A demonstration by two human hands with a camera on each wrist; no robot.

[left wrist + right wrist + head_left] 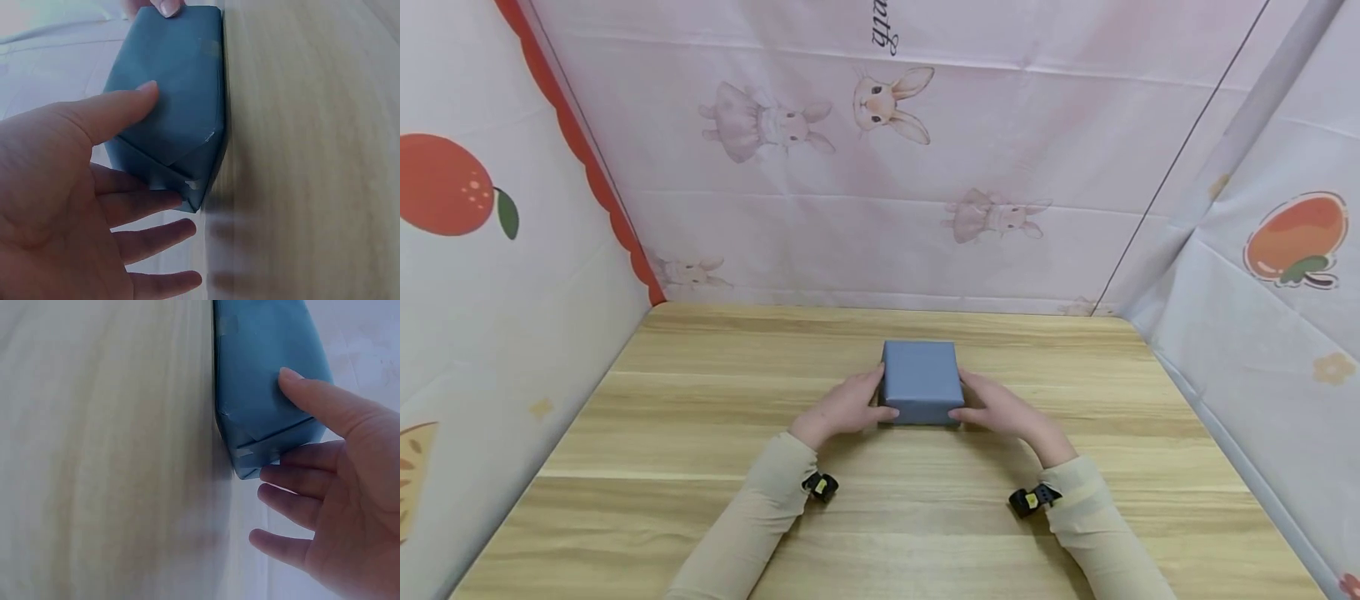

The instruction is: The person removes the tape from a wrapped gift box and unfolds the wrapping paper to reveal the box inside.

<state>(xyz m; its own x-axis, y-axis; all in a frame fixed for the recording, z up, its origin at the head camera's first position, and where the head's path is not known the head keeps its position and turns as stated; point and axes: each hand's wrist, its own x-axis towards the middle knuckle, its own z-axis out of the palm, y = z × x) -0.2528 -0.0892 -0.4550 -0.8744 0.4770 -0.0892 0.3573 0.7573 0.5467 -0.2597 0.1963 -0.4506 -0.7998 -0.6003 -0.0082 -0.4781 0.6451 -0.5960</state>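
A box wrapped in blue paper (921,371) sits on the wooden table between the two hands. My left hand (847,405) grips its left end, thumb on the near face and fingers along the side. At the opposite end, my right hand (1006,407) holds it in a mirrored way. In the left wrist view, folded and taped paper shows on the end of the box (181,69), and the lower fingers (156,240) spread past it. The right wrist view shows the right thumb pressed on the near face of the box (262,369).
The wooden table (715,492) extends around the box to its far edge. Behind stands a pink cloth wall (820,225) printed with rabbits. White cloth walls with fruit prints close off the left side (482,317) and the right side (1247,333).
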